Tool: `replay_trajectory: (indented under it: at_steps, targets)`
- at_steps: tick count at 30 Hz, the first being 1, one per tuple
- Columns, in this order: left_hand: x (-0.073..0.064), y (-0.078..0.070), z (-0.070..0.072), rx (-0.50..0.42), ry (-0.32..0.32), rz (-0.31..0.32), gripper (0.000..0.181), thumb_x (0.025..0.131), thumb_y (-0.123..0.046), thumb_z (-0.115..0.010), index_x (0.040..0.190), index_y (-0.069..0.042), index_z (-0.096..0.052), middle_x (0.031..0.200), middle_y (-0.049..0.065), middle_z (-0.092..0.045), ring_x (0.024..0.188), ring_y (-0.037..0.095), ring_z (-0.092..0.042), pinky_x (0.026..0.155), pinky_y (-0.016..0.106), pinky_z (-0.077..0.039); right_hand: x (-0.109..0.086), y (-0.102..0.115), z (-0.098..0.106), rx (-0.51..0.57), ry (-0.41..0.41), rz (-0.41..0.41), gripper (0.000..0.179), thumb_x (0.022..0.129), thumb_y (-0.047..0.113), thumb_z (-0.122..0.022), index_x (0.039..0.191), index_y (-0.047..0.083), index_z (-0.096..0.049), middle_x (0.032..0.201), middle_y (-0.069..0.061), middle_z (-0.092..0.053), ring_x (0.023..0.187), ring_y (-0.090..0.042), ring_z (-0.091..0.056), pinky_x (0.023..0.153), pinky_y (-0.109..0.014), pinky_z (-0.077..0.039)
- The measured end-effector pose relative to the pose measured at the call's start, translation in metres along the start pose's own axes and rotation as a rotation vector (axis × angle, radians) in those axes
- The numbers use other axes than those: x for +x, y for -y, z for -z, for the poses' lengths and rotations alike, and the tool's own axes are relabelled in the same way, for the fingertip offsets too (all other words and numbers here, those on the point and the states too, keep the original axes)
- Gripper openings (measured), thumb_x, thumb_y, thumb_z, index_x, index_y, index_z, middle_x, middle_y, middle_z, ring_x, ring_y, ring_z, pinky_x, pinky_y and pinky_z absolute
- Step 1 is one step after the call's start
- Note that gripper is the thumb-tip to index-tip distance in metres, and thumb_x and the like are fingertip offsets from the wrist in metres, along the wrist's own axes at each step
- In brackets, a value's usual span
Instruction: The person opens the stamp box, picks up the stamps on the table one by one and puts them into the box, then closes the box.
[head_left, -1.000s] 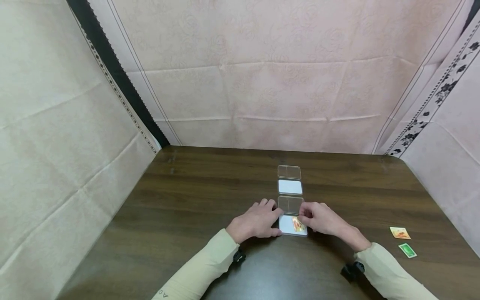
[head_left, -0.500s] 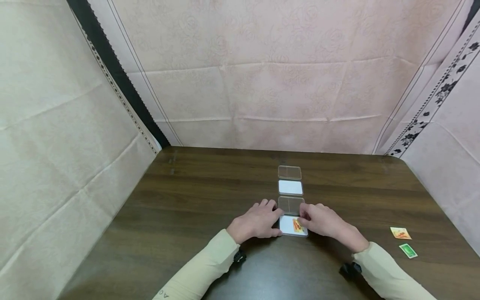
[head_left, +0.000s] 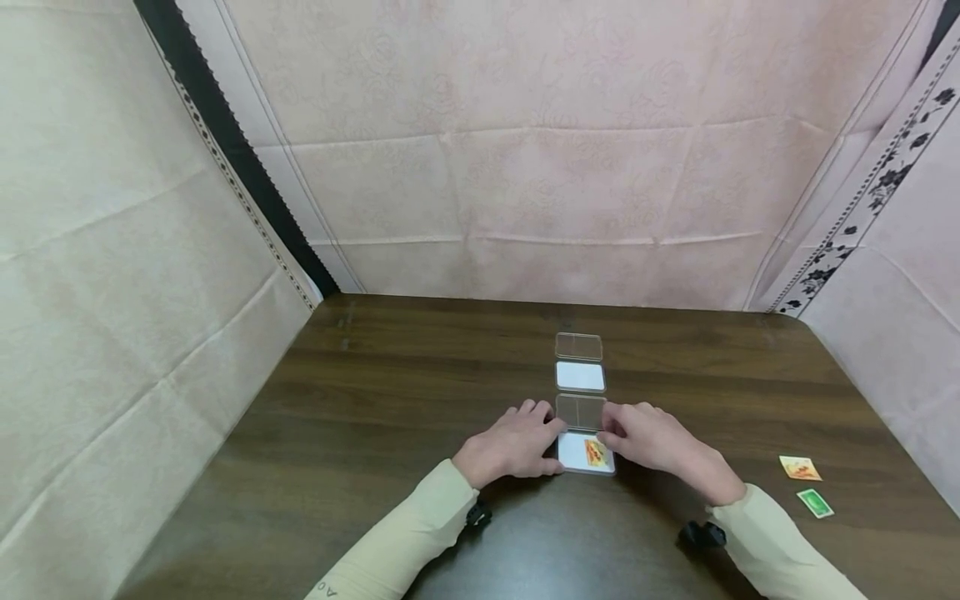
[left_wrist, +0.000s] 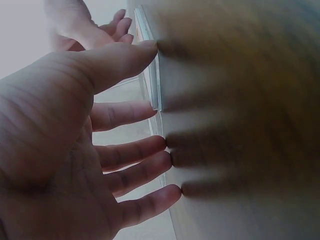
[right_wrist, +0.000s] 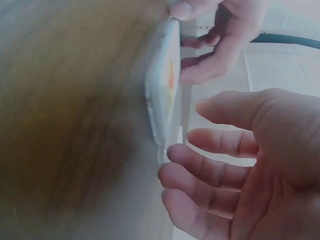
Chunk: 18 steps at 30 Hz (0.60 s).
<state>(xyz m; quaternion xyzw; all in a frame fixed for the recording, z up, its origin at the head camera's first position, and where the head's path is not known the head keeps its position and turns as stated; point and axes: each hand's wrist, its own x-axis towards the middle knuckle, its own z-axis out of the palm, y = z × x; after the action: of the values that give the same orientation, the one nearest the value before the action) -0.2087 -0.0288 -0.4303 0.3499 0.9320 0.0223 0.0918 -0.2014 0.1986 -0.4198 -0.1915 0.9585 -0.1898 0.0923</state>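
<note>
A flat, white-based case (head_left: 573,454) lies on the wooden table with its clear lid (head_left: 580,411) laid back behind it. On the white surface, toward the right, rests a small orange stamp-like picture piece (head_left: 596,452). My left hand (head_left: 513,444) touches the case's left edge with thumb and index finger, its fingers fairly straight. Just over the right side hovers my right hand (head_left: 645,437), fingers loosely bent. In the right wrist view, the right thumb and index finger (right_wrist: 220,141) stand apart with nothing between them, beside the case (right_wrist: 162,85).
Behind stands a second white-based case (head_left: 580,376), its clear lid (head_left: 578,346) also folded back. An orange picture piece (head_left: 800,468) and a green one (head_left: 815,503) lie at the right of the table (head_left: 420,358). Pale cloth (head_left: 487,192) hangs around it.
My right hand's fingertips have drawn slightly off the orange piece, which now shows more fully on the white surface. The left hand has stayed in place.
</note>
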Motion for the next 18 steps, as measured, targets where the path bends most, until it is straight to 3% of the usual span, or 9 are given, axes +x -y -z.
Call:
replay_trajectory:
  at_steps: [18]
  targets:
    - [-0.001,0.000,-0.001,0.005,-0.005,0.004,0.055,0.090,-0.054,-0.064,0.135,-0.024,-0.054,0.132,0.001,-0.050,0.110,0.017,-0.045,0.096,0.036,-0.043,-0.007,-0.011,0.013,0.037,0.027,0.049,0.010,0.090,0.026,-0.071,0.087,0.021,-0.062,0.066,0.007,-0.054,0.056,-0.008,-0.046,0.051,-0.023,-0.037]
